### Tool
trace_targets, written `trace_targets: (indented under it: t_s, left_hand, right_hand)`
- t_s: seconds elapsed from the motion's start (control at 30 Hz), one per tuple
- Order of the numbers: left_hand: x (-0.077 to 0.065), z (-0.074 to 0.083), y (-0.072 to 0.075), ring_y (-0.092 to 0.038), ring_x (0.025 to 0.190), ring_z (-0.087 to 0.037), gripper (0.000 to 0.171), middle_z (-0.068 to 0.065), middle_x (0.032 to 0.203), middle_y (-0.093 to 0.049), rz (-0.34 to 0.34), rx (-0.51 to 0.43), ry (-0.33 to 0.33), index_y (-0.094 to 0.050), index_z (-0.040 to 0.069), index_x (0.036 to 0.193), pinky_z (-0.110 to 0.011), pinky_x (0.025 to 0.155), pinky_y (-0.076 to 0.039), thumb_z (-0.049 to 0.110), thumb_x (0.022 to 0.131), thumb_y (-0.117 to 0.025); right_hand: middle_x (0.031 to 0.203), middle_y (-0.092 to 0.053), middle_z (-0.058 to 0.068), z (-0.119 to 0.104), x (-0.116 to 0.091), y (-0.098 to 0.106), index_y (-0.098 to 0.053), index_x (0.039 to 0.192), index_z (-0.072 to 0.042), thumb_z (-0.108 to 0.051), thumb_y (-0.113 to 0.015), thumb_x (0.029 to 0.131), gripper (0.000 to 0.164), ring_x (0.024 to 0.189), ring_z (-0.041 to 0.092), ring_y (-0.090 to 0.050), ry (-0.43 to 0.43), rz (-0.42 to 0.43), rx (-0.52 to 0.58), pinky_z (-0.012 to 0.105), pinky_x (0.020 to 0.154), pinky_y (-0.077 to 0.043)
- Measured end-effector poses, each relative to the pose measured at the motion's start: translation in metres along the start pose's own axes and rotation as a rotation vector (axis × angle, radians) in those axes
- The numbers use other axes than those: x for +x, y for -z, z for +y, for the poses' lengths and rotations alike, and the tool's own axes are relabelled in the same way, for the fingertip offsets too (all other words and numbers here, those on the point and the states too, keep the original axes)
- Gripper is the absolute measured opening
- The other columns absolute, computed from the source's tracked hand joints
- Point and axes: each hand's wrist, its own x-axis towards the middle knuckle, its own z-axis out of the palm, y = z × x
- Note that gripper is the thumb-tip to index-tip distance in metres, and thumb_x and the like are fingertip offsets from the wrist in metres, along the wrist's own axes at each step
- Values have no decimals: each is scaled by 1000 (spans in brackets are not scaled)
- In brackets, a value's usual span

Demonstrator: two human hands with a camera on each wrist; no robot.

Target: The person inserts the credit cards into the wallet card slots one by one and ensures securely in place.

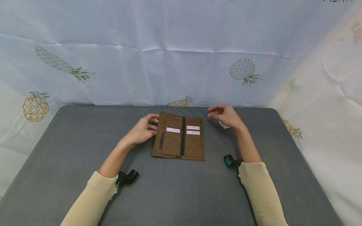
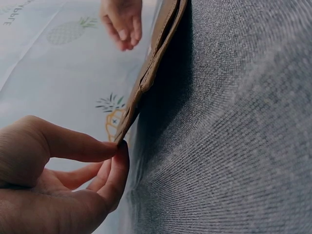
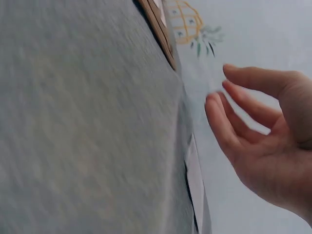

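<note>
A brown wallet (image 1: 192, 145) lies spread on the grey table, with a dark strip down its middle and pale cards (image 1: 173, 130) showing in its slots. At its left edge my left hand (image 1: 141, 130) pinches the cover between thumb and fingertips; in the left wrist view that edge of the wallet (image 2: 146, 80) is tilted up off the cloth. My right hand (image 1: 224, 116) hovers to the right of the wallet, fingers loosely bent and thumb apart from them, holding nothing in the right wrist view. Below it lie white cards (image 1: 224, 125), partly hidden by the hand.
The grey table (image 1: 175, 191) reaches back to a white curtain (image 1: 169, 78) printed with pineapples, which also hangs along the right side. Black wrist-worn devices (image 1: 128, 178) stick out from both sleeves over the table.
</note>
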Motion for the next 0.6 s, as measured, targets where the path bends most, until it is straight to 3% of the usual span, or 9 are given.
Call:
trace_targets:
  t_s: [0.23,0.3,0.47,0.6]
  left_hand:
    - [0,1,0,-63,129,-41,68,-27,156,-46,-2,-1,0,-34,2,167,-37,96,-55,-8,102,-52]
    - [0,1,0,-63,129,-41,68,-27,156,-46,-1,-1,-2,-34,2,167,-37,95,-55,-8,102,-52]
    - [0,1,1,-63,129,-41,68,-27,156,-46,-1,2,-3,-34,2,167,-37,96,-55,-8,102,-52]
    - [-1,1,1,-63,129,-40,68,-26,156,-47,-2,3,0,-34,3,167,-37,96,-55,-8,102,-52]
  right_hand:
    - [142,-67,32,14,-5,19,-60,149,5,-21,-73,104,53,131,45,-66,-75,140,-85,29,84,-55]
    - [143,-65,34,18,-5,22,-60,149,7,-20,-74,103,55,130,46,-65,-92,161,-133,33,86,-56]
    - [142,-62,38,27,-2,25,-56,147,16,-21,-77,101,63,124,46,-63,-130,158,-256,57,101,-54]
    - [137,-64,38,28,-2,26,-56,146,18,-23,-79,98,67,115,42,-63,-158,154,-308,57,99,-54]
